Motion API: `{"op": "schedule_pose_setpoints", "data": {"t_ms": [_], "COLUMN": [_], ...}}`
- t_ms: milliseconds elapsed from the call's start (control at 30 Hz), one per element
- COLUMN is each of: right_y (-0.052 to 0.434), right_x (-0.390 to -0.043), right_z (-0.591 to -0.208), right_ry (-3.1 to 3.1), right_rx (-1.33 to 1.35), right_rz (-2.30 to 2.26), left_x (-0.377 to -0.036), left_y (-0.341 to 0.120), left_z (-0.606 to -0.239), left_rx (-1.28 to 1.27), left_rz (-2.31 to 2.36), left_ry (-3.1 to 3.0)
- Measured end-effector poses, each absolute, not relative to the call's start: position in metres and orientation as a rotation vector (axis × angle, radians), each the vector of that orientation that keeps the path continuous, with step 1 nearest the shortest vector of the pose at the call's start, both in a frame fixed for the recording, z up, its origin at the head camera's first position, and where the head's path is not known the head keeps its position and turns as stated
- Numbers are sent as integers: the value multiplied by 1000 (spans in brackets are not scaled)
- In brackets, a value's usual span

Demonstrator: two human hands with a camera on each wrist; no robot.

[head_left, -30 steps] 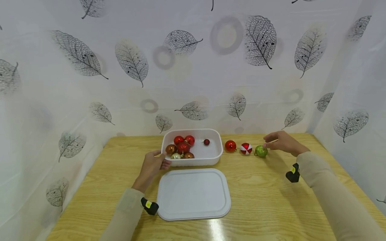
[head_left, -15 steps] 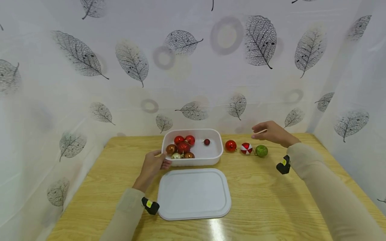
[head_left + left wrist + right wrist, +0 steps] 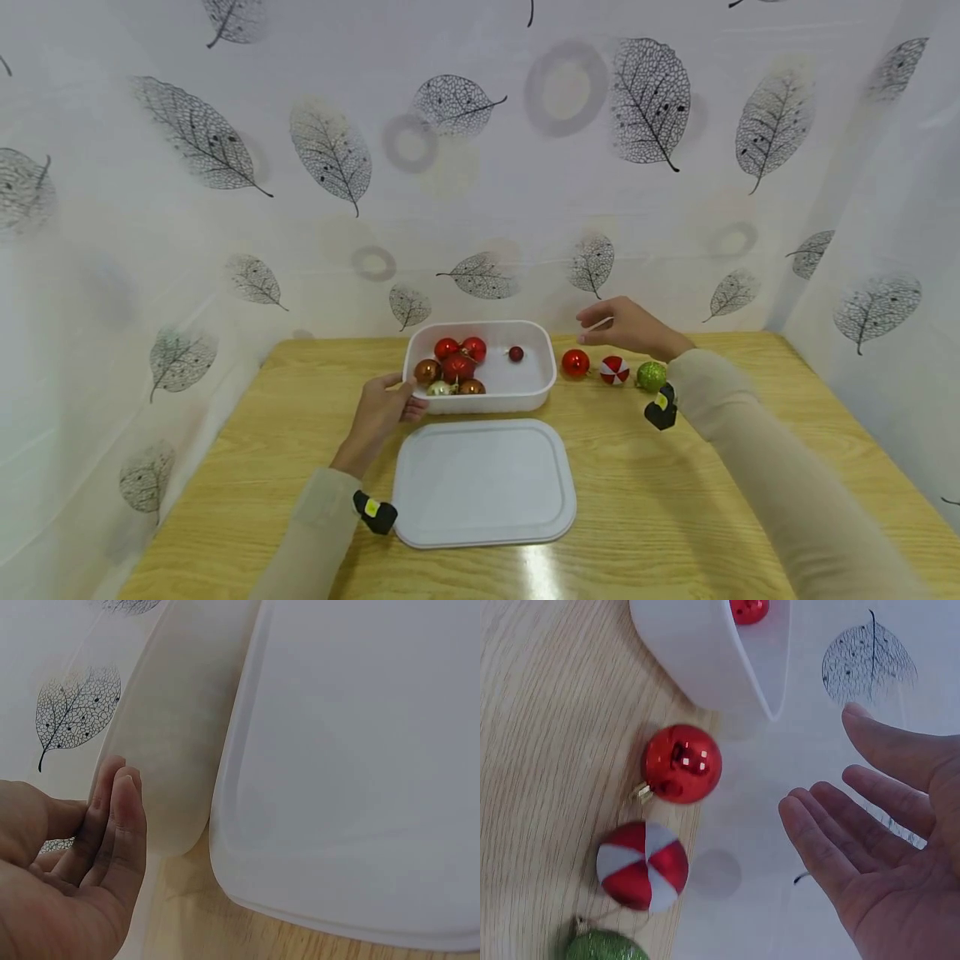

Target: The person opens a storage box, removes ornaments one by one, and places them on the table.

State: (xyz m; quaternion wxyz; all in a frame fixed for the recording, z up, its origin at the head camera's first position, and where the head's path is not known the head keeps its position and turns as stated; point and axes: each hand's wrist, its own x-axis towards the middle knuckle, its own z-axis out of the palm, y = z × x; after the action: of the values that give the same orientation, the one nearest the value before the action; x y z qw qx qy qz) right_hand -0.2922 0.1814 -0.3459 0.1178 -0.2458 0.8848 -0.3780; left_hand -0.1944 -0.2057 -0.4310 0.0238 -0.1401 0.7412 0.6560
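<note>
My left hand (image 3: 381,408) grips the near left corner of a white plastic box (image 3: 487,405); in the left wrist view its fingers (image 3: 129,802) lie against the outer wall. Inside the box sit several red, brown and gold Christmas baubles, with a small dark red bauble (image 3: 516,354) apart on the right. My right hand (image 3: 630,327) hovers with nothing in it, fingers extended, above and behind a shiny red bauble (image 3: 682,763). Beside that one lie a red-and-white bauble (image 3: 643,866) and a green glitter bauble (image 3: 651,377), partly covered by the wrist camera.
A flat white lid (image 3: 483,483) lies on the wooden table (image 3: 645,517) in front of the box. Right behind the table's back edge hangs a leaf-patterned curtain (image 3: 480,200), which also runs along both sides.
My right hand has moved away from the green bauble, leftward past the red-and-white one, to above the red bauble. The left hand stays on the box corner.
</note>
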Motion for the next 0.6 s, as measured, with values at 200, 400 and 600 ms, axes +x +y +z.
{"op": "schedule_pose_setpoints", "data": {"t_ms": [200,400,600], "right_y": [156,128,103], "right_x": [-295,-294,-291], "right_z": [-351,-355,-364], "right_ry": [2552,2504,2459], "right_rx": [-727,-753,-851], "right_rz": [-1098,-1111,-1093], "left_x": [-194,-193,-193], "left_y": [-205,-206,-205], "left_z": [-431,-430,-430], "left_rx": [-418,-436,-427], "left_rz": [2043,2037,2041], "left_ry": [2289,2294,2294]}}
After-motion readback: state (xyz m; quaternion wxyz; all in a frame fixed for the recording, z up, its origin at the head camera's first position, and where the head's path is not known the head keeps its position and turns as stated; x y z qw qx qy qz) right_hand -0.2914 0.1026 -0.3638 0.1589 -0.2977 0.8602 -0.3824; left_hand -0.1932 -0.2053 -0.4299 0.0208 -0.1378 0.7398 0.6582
